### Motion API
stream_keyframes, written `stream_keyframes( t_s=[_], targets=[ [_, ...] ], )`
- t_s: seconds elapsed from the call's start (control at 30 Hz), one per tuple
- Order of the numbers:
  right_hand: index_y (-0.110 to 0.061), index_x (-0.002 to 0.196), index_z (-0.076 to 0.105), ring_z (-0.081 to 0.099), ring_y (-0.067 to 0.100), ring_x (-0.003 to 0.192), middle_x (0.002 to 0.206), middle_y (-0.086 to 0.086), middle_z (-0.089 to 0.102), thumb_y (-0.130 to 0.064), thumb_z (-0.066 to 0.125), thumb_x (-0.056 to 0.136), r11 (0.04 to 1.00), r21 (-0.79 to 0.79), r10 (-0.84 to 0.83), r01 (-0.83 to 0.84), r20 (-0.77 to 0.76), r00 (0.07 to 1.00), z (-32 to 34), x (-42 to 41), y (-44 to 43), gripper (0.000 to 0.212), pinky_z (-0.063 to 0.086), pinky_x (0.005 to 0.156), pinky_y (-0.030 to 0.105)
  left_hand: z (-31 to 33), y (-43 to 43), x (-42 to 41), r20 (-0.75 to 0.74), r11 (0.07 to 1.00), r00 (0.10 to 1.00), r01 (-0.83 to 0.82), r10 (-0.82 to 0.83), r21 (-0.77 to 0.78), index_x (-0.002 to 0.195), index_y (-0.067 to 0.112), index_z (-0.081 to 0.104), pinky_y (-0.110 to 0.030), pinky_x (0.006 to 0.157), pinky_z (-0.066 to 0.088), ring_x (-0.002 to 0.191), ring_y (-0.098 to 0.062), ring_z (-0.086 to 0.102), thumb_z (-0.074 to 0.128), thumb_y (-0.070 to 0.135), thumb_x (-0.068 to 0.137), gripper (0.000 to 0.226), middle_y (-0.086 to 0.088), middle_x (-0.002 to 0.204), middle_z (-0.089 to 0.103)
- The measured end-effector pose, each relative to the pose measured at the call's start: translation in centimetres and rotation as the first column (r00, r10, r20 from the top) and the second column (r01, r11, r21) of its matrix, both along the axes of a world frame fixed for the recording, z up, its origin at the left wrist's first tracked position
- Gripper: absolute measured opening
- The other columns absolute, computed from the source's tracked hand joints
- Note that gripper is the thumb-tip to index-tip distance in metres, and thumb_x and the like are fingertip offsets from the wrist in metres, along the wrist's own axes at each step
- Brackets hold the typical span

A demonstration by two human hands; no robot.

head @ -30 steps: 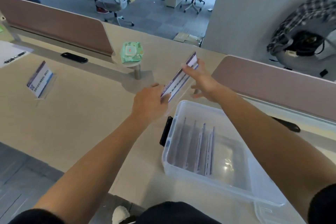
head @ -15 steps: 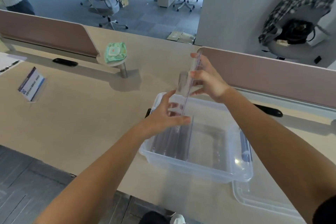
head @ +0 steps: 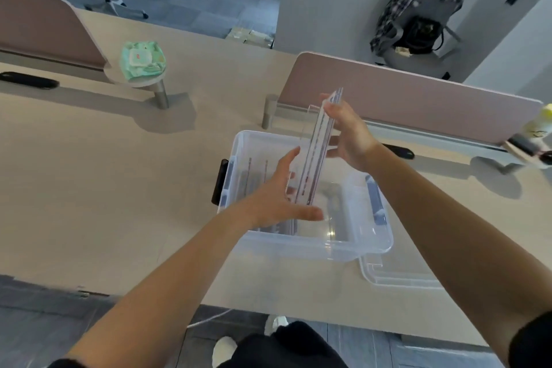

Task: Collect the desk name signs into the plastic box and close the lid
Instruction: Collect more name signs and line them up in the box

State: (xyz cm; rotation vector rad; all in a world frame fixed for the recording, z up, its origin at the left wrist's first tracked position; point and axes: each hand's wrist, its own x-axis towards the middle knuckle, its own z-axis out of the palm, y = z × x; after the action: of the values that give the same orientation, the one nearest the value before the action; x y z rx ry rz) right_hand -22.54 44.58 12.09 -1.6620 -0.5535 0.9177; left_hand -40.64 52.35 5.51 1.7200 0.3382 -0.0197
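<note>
A clear plastic box (head: 376, 243) stands open on the beige desk (head: 104, 188), with several desk name signs (head: 257, 170) upright along its left side. One more clear acrylic name sign (head: 316, 146) is held on edge over the box, its lower end down inside. My right hand (head: 348, 134) grips its far upper end. My left hand (head: 277, 200) holds its near lower end, fingers spread around it. The clear lid (head: 397, 278) lies flat on the desk just right of the box's near corner.
Pink divider panels (head: 418, 98) run along the desk's far side. A green wipes pack (head: 142, 60) rests on a small round stand. Black cable slots (head: 28, 81) sit in the desk. A bottle (head: 540, 122) shows at the right edge. Office chairs stand beyond.
Both hands carried the name sign from above the desk to over the box, turned it on edge and lowered it partway in. The view has shifted right, so the sign at the left is out of frame.
</note>
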Motion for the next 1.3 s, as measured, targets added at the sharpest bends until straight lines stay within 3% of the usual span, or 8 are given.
stream_keyframes(
  t_s=[0.17,0.47,0.63,0.77,0.9,1.0,1.17,1.3],
  targets=[
    [-0.039,0.151,0.030,0.061,0.030,0.099,0.158,-0.008,0.026,-0.072,0.044,0.083,0.998,-0.060,0.021,-0.021,-0.008,1.000,-1.8,2.1,-1.1,0.076,0.056,0.059,0.029,-0.9,-0.7,1.3,0.062,0.999,0.998,0.026,-0.028,0.030,0.134,0.065,0.026,-0.042,0.093,0.055,0.120,-0.016,0.051,0.091,0.044,0.052,0.106,0.020,0.150,0.023],
    [-0.047,0.131,0.043,0.058,0.046,0.116,0.137,-0.016,0.042,-0.070,0.060,0.079,0.998,-0.049,0.016,-0.025,-0.177,0.984,-5.1,6.6,-1.1,0.060,0.051,0.095,0.057,-2.0,-1.3,6.0,-0.096,0.988,0.995,0.000,0.015,0.157,0.142,0.056,0.022,-0.042,0.099,0.051,0.124,-0.017,0.050,0.089,0.047,0.057,0.109,0.020,0.154,0.023],
    [-0.043,0.145,0.040,0.063,0.038,0.102,0.138,-0.012,0.045,-0.065,0.062,0.071,0.989,-0.147,-0.013,-0.018,-0.213,0.977,-9.4,8.6,-1.8,0.080,0.056,0.076,0.042,-4.2,0.8,6.1,-0.315,0.916,0.949,0.138,-0.013,0.378,0.151,0.043,0.011,-0.043,0.117,0.029,0.143,-0.012,0.025,0.085,0.061,0.055,0.122,0.015,0.160,0.017],
    [-0.041,0.148,0.038,0.056,0.041,0.113,0.136,-0.012,0.041,-0.063,0.063,0.073,0.974,-0.219,-0.002,-0.065,-0.292,0.956,-13.1,9.7,-2.4,0.081,0.050,0.071,0.039,-6.7,3.6,2.9,-0.214,0.698,0.960,0.027,0.182,0.715,0.141,0.031,0.043,-0.047,0.104,0.043,0.132,-0.023,0.043,0.053,0.074,0.075,0.080,0.001,0.144,0.044],
    [-0.043,0.142,0.042,0.056,0.028,0.094,0.132,-0.014,0.043,-0.059,0.061,0.076,0.960,-0.264,0.001,-0.091,-0.321,0.947,-15.9,9.3,-2.3,0.070,0.050,0.082,0.044,-9.4,5.3,0.6,-0.051,0.418,0.947,-0.091,0.317,0.904,0.114,0.020,0.068,-0.050,0.077,0.055,0.113,-0.042,0.048,0.047,0.055,0.083,0.052,-0.017,0.129,0.053],
    [-0.042,0.146,0.038,0.056,0.024,0.092,0.135,-0.014,0.042,-0.055,0.062,0.088,0.951,-0.292,-0.005,-0.100,-0.338,0.941,-18.1,9.0,-2.0,0.064,0.047,0.095,0.052,-10.6,6.2,0.4,-0.036,0.308,0.923,-0.090,0.383,0.947,0.109,0.024,0.066,-0.054,0.091,0.046,0.117,-0.045,0.046,0.053,0.043,0.086,0.033,-0.022,0.135,0.047],
    [-0.047,0.145,0.039,0.053,0.029,0.117,0.149,-0.014,0.042,-0.061,0.067,0.076,0.926,-0.372,-0.063,-0.066,-0.325,0.944,-20.2,7.5,-1.0,0.076,0.047,0.094,0.048,-11.0,6.3,1.0,-0.174,0.500,0.785,-0.191,0.594,0.845,0.140,0.027,0.044,-0.050,0.101,0.039,0.131,-0.040,0.030,0.064,0.039,0.087,0.058,-0.016,0.150,0.030],
    [-0.050,0.144,0.039,0.044,0.028,0.133,0.154,-0.011,0.039,-0.063,0.067,0.068,0.914,-0.406,-0.107,-0.023,-0.296,0.949,-21.5,7.0,-0.6,0.082,0.049,0.088,0.048,-10.9,6.7,1.3,-0.197,0.561,0.734,-0.288,0.650,0.776,0.146,0.032,0.033,-0.044,0.098,0.041,0.129,-0.031,0.036,0.060,0.040,0.087,0.066,-0.006,0.143,0.041]
  ],
)
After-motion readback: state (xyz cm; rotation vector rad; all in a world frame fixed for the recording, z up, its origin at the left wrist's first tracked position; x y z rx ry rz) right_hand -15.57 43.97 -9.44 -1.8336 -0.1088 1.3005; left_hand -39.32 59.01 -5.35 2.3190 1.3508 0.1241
